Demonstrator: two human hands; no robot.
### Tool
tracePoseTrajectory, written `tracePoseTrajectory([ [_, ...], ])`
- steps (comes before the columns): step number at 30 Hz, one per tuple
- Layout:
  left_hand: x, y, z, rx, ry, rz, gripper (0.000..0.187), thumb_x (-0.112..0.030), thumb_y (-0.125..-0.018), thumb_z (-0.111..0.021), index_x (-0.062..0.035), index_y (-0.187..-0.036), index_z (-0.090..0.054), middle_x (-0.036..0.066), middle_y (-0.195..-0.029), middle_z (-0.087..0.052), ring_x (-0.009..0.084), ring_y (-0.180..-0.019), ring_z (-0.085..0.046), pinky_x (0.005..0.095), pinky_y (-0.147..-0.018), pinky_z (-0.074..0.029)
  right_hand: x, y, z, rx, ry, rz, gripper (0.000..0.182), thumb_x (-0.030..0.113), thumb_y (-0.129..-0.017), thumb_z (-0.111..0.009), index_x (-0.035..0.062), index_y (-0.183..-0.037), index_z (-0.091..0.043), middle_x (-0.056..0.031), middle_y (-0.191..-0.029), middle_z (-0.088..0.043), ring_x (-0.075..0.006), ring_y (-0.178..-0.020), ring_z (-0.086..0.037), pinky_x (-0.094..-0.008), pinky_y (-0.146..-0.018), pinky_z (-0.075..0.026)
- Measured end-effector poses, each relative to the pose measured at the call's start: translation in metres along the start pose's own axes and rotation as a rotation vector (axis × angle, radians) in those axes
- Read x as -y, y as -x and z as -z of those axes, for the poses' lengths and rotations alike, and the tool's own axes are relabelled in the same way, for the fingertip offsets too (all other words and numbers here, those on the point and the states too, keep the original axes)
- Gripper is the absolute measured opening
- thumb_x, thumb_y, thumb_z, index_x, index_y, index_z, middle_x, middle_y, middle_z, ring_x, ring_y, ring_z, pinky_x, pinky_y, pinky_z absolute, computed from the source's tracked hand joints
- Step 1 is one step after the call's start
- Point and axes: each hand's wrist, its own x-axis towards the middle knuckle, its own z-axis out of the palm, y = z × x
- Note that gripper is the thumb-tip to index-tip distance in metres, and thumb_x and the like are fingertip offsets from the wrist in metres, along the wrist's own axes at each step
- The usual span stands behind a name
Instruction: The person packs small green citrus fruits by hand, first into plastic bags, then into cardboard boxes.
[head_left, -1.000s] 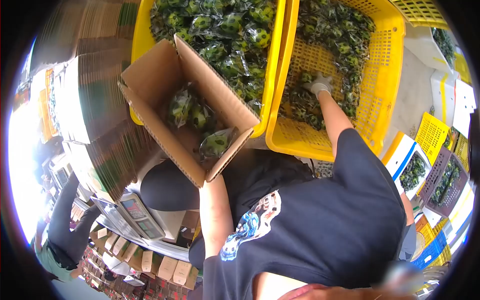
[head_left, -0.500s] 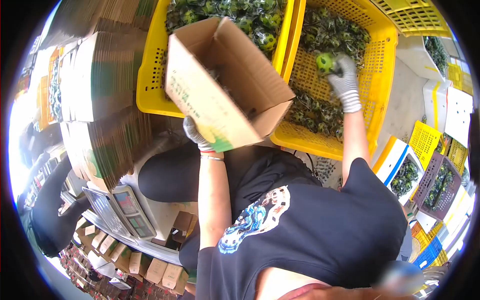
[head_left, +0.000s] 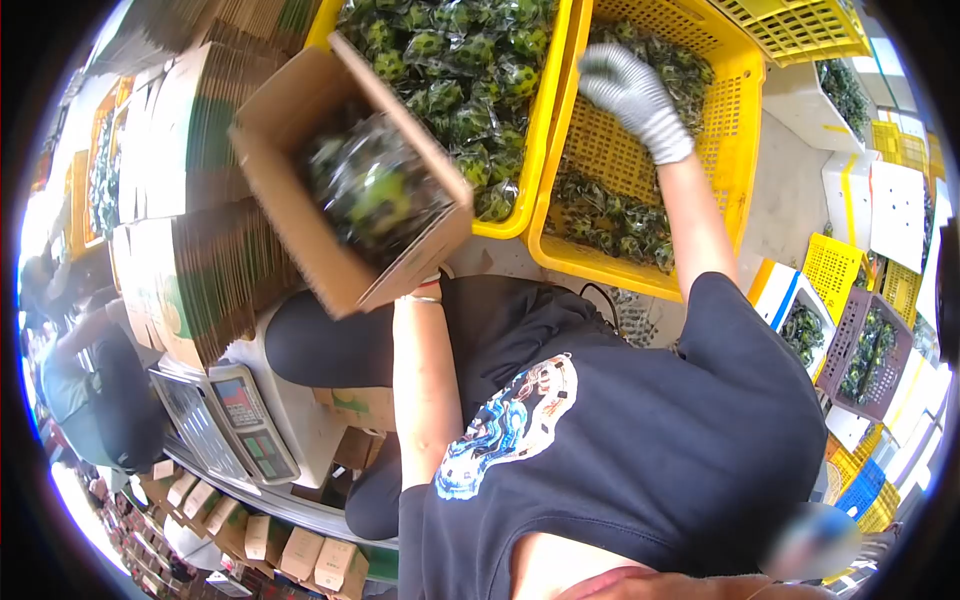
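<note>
At the far left is a tall pile of flat brown cardboard (head_left: 205, 290), with thin, straight edges in rows. Next comes the open cardboard box (head_left: 345, 275), a deep shape with stiff walls, tipped so its inside shows. In it are blurry green round things (head_left: 380, 195) in shiny, crinkly clear wrap. The left hand (head_left: 431, 280) is at the bottom of the box, mostly hidden, so I cannot tell how its fingers stand. Just beside the box is a smooth yellow crate (head_left: 505, 228) full of wrapped green balls. The right hand (head_left: 626, 92) wears a stripy, knitted gray and white glove. It is well apart from the left one, over the yellow crate with holes (head_left: 725, 150). Its fingers are bent, but I cannot tell if they pinch anything.
</note>
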Motion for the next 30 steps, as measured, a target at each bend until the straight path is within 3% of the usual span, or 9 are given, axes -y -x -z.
tracePoseTrajectory([
  [1, -0.001, 0.001, 0.0, -0.006, -0.011, -0.008, 0.069, -0.048, -0.08, -0.056, -0.0035, -0.131, -0.042, 0.016, -0.126, -0.051, 0.0319, -0.111, -0.053, 0.0471, -0.097, -0.042, -0.03, 0.006, -0.006, 0.15, 0.338, -0.41, 0.041, 0.019, -0.08, -0.066, 0.0057, -0.117, -0.055, -0.0135, -0.108, -0.062, -0.0244, -0.099, -0.061, -0.0379, -0.085, -0.051],
  [4, -0.001, 0.002, 0.0, -0.016, -0.027, -0.03, 0.069, -0.049, -0.08, -0.054, -0.0036, -0.131, -0.043, 0.016, -0.127, -0.051, 0.0317, -0.111, -0.053, 0.047, -0.097, -0.042, -0.129, 0.068, -0.053, 0.722, 0.749, -0.92, 0.076, 0.037, -0.079, -0.064, 0.0077, -0.14, -0.031, -0.021, -0.142, -0.034, -0.0334, -0.126, -0.041, -0.0399, -0.103, -0.038],
  [9, -0.004, 0.007, 0.001, -0.036, -0.06, -0.067, 0.069, -0.051, -0.081, -0.052, -0.0037, -0.131, -0.044, 0.015, -0.128, -0.05, 0.0312, -0.112, -0.052, 0.0468, -0.097, -0.042, -0.18, 0.138, -0.117, 0.481, 0.758, -1.23, 0.074, 0.02, -0.082, -0.065, 0.0194, -0.143, -0.024, -0.0198, -0.141, -0.032, -0.0399, -0.126, -0.039, -0.0448, -0.097, -0.045],
  [10, -0.003, 0.008, 0.0, -0.041, -0.068, -0.068, 0.069, -0.051, -0.081, -0.052, -0.0037, -0.131, -0.044, 0.015, -0.128, -0.05, 0.0311, -0.112, -0.051, 0.0468, -0.097, -0.042, -0.195, 0.142, -0.122, 0.374, 0.665, -1.27, 0.066, 0.009, -0.084, -0.059, 0.0207, -0.142, -0.028, -0.02, -0.135, -0.041, -0.0368, -0.114, -0.051, -0.042, -0.08, -0.052],
  [14, 0.001, 0.008, -0.002, -0.051, -0.094, -0.053, 0.069, -0.052, -0.081, -0.05, -0.0037, -0.13, -0.044, 0.015, -0.128, -0.049, 0.0308, -0.113, -0.051, 0.0466, -0.098, -0.041, -0.201, 0.139, -0.095, 0.348, 0.439, -1.187, 0.061, 0.001, -0.085, -0.054, 0.0183, -0.139, -0.034, -0.0194, -0.117, -0.057, -0.0298, -0.078, -0.061, -0.0401, -0.059, -0.05],
  [20, 0.01, 0.005, -0.009, -0.047, -0.122, -0.038, 0.07, -0.055, -0.082, -0.047, -0.0038, -0.13, -0.045, 0.014, -0.129, -0.048, 0.0303, -0.114, -0.049, 0.0463, -0.098, -0.041, -0.199, 0.12, -0.026, -0.149, 0.081, -0.974, 0.064, -0.002, -0.075, -0.063, 0.0092, -0.133, -0.038, -0.0151, -0.106, -0.06, -0.0248, -0.081, -0.059, -0.0391, -0.061, -0.049],
  [25, 0.016, -0.008, 0.011, -0.12, -0.165, -0.127, 0.064, -0.047, -0.08, -0.054, -0.0026, -0.126, -0.048, 0.014, -0.117, -0.057, 0.0275, -0.103, -0.056, 0.0423, -0.092, -0.046, 0.023, 0.047, 0.017, -0.418, -0.542, -0.083, 0.056, 0.003, -0.072, -0.072, 0.0085, -0.121, -0.046, -0.0064, -0.093, -0.061, -0.015, -0.085, -0.06, -0.0296, -0.068, -0.053],
  [27, 0.018, -0.003, -0.001, -0.079, 0.038, -0.034, 0.062, -0.042, -0.078, -0.059, -0.0019, -0.124, -0.049, 0.014, -0.108, -0.062, 0.0266, -0.095, -0.061, 0.0401, -0.088, -0.05, 0.101, 0.03, 0.01, -0.348, -0.365, 0.173, 0.059, 0.009, -0.07, -0.076, 0.0089, -0.121, -0.047, -0.0056, -0.097, -0.061, -0.016, -0.088, -0.06, -0.0298, -0.075, -0.052],
  [30, 0.011, 0.015, -0.043, 0.04, 0.004, -0.067, 0.061, -0.041, -0.078, -0.058, -0.0045, -0.126, -0.049, 0.013, -0.112, -0.061, 0.0275, -0.096, -0.062, 0.042, -0.087, -0.051, 0.169, 0.024, -0.004, 0.07, -0.025, 0.1, 0.064, 0.024, -0.069, -0.078, 0.0097, -0.123, -0.048, -0.007, -0.122, -0.052, -0.0212, -0.11, -0.053, -0.0353, -0.091, -0.045],
])
